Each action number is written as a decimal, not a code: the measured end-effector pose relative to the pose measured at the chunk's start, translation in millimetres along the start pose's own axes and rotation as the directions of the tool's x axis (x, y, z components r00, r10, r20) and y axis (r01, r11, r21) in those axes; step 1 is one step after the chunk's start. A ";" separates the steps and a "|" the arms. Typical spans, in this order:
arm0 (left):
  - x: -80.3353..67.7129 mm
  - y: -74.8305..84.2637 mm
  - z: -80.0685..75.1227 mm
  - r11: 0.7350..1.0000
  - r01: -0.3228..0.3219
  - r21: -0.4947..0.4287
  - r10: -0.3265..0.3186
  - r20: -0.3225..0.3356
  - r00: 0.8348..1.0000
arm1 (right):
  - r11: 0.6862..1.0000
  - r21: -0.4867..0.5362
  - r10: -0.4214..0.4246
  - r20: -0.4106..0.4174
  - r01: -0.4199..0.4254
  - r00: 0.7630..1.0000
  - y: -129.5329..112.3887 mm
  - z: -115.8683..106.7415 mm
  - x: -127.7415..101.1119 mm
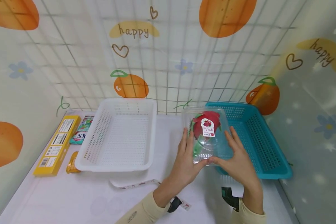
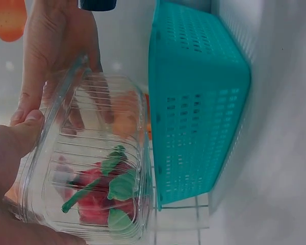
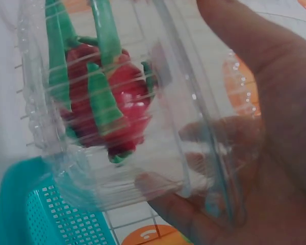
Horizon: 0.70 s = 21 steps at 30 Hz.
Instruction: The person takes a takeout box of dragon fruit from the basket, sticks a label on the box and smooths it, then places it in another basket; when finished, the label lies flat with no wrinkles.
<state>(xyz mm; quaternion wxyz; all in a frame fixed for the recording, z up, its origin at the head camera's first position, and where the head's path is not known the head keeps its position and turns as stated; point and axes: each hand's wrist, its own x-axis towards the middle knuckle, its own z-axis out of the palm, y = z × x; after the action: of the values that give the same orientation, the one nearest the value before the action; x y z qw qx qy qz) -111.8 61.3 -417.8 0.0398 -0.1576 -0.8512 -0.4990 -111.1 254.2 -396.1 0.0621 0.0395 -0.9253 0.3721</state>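
Clamshell box: I see a clear plastic clamshell box (image 1: 205, 133) held up at centre right of the head view, over the near left corner of the teal basket (image 1: 257, 146), lid side towards the camera.
Contents: a red dragon fruit (image 1: 205, 124) with green scales sits inside, under a white label (image 1: 208, 127).
Long axis: in the head view the box runs from lower centre to upper centre of the frame, its near short edge towards me; the fruit lies the same way, its green end towards the bottom of the frame.
Left hand: my left hand (image 1: 186, 161) grips the left side of the box, fingers (image 1: 184, 141) laid up along the wall, thumb curled onto the near edge.
Right hand: my right hand (image 1: 238, 160) grips the right side, fingers (image 1: 233, 137) spread up the wall, thumb meeting the near edge just beside the left thumb.
Right wrist view: fingertips show through the clear wall, curled round the box.
White basket: a white basket (image 1: 120, 137) stands at centre left on the surface (image 1: 72, 199), well apart from the box.
Far left: a yellow carton (image 1: 57, 144) lies along the left edge, a green packet (image 1: 81, 129) beside it, a small orange wrapper (image 1: 72, 163) near the white basket's corner.
Near edge: a strip of tape (image 1: 134, 184) lies at lower centre.
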 end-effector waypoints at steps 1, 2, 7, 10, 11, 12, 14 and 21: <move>0.2 0.7 0.7 1.000 -0.003 0.002 0.003 0.002 1.000 | 1.000 0.001 0.001 -0.001 -0.001 1.000 0.3 -1.2 -0.3; 0.4 1.3 1.5 1.000 -0.005 0.004 0.005 0.004 1.000 | 1.000 0.000 0.000 0.000 0.000 1.000 0.7 -2.3 -0.5; 0.5 3.1 4.7 1.000 0.007 0.012 -0.007 0.019 1.000 | 1.000 -0.005 0.006 0.003 -0.006 1.000 2.7 -5.8 -1.7; 0.3 3.8 5.9 1.000 0.014 0.014 -0.014 0.030 0.999 | 1.000 -0.004 0.001 0.000 -0.001 1.000 4.3 -6.4 -2.0; 0.3 4.2 6.4 1.000 0.014 0.014 -0.015 0.034 0.999 | 1.000 -0.002 -0.002 0.000 0.002 1.000 5.0 -7.1 -2.1; 0.5 4.6 6.9 1.000 0.010 0.013 -0.011 0.038 0.999 | 1.000 0.000 -0.006 -0.003 0.006 1.000 5.8 -8.0 -2.2; 0.8 5.9 8.0 1.000 0.005 0.015 -0.006 0.049 0.999 | 1.000 -0.002 -0.012 -0.005 0.012 1.000 7.1 -10.7 -2.6; 2.8 10.9 11.9 0.999 -0.009 0.039 0.006 0.091 0.996 | 0.999 -0.032 -0.011 0.010 0.011 1.000 11.5 -22.3 -5.3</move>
<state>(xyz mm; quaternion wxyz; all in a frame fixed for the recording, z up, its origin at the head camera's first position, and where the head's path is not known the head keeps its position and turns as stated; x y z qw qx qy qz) -110.0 77.2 -413.9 0.0061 -0.1824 -0.8612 -0.4743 -105.3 278.1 -388.8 0.0603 0.0453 -0.9312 0.3567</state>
